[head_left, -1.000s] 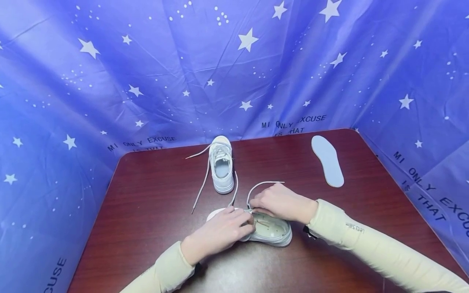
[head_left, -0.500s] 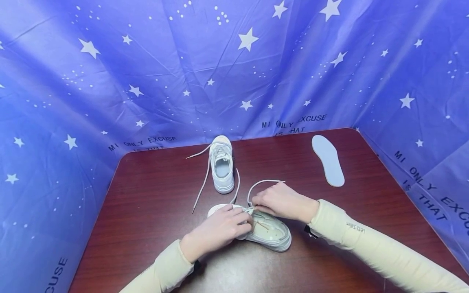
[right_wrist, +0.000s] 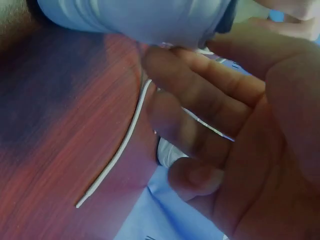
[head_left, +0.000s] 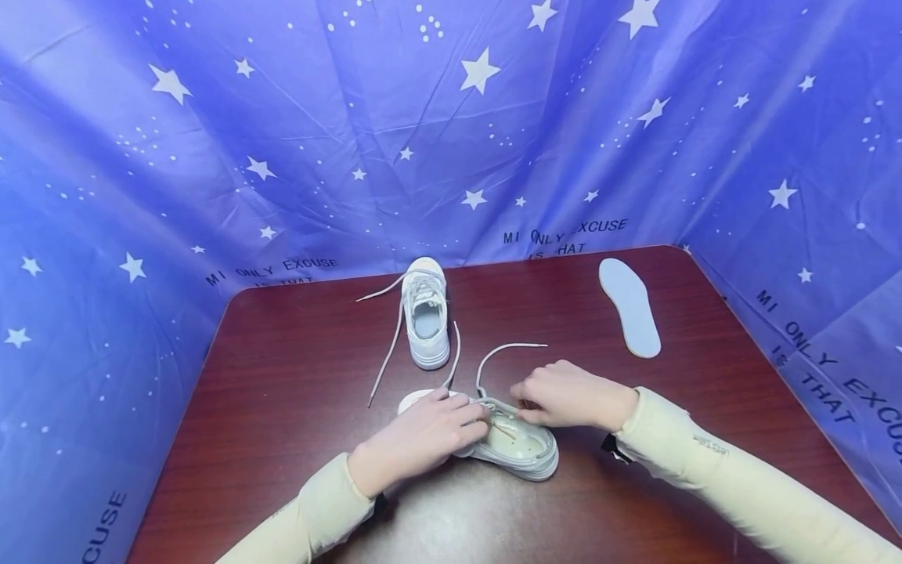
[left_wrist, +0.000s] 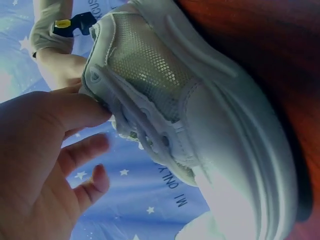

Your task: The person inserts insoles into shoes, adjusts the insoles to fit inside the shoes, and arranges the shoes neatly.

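Note:
A white sneaker [head_left: 543, 468] lies on the table with its toe to the left and its pale yellowish inside showing. My left hand [head_left: 428, 429] grips it over the laced part; in the left wrist view the thumb [left_wrist: 82, 111] presses the edge by the top eyelets of the sneaker [left_wrist: 225, 145]. At the far side of the opening, my right hand [head_left: 572, 395] pinches the collar, thumb over the edge and fingers outside, in the right wrist view under the sneaker [right_wrist: 145, 20]. A loose shoelace [head_left: 507, 346] curves out behind it.
A second white sneaker [head_left: 430, 356] with trailing laces stands farther back, toe away. One pale insole [head_left: 630, 309] lies at the back right of the dark red table [head_left: 317, 352]. A blue star-print curtain [head_left: 395, 102] surrounds the table's back and sides.
My right hand has moved right along the collar from near the laces towards the heel. The sneaker has shifted slightly; my left hand keeps its place on it.

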`<state>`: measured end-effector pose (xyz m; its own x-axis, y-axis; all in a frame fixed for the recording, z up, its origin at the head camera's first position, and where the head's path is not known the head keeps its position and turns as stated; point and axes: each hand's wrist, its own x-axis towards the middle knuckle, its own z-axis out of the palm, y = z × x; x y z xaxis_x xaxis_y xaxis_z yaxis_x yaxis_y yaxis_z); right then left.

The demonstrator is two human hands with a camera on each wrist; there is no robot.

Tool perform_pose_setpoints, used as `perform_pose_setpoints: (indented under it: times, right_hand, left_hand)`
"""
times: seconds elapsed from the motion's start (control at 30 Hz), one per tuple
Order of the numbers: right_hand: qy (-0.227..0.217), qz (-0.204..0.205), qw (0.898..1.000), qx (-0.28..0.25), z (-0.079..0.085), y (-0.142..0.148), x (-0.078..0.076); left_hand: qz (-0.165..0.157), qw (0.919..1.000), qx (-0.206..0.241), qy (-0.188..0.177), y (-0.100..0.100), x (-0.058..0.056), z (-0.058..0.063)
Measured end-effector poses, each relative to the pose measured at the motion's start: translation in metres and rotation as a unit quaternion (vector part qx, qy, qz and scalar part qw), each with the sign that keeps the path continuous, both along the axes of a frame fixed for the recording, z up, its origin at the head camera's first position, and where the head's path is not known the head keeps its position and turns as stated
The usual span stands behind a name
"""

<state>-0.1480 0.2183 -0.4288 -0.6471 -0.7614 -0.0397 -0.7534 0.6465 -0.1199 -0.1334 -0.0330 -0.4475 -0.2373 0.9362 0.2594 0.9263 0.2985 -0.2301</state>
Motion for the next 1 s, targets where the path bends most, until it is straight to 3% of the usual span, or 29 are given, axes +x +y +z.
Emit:
perform_pose_setpoints:
  times: [0.33,0.53,0.77,1.0]
  right_hand:
    - [0.013,0.008,0.999,-0.032,-0.007,0.001,0.000]
    - [0.010,0.006,0.999,-0.041,-0.011,0.003,-0.001]
    - [0.020,0.015,0.998,-0.054,-0.010,0.004,0.001]
    - [0.056,0.002,0.997,-0.059,-0.010,0.010,0.000]
  left_hand:
    - [0.031,0.9975,-0.045,0.045,0.009,-0.004,0.003]
    - [0.036,0.9967,-0.054,0.049,0.010,-0.005,0.004]
    - [0.028,0.9970,-0.006,0.072,0.003,-0.009,0.003]
    - [0.025,0.9971,0.024,0.068,0.001,-0.012,0.008]
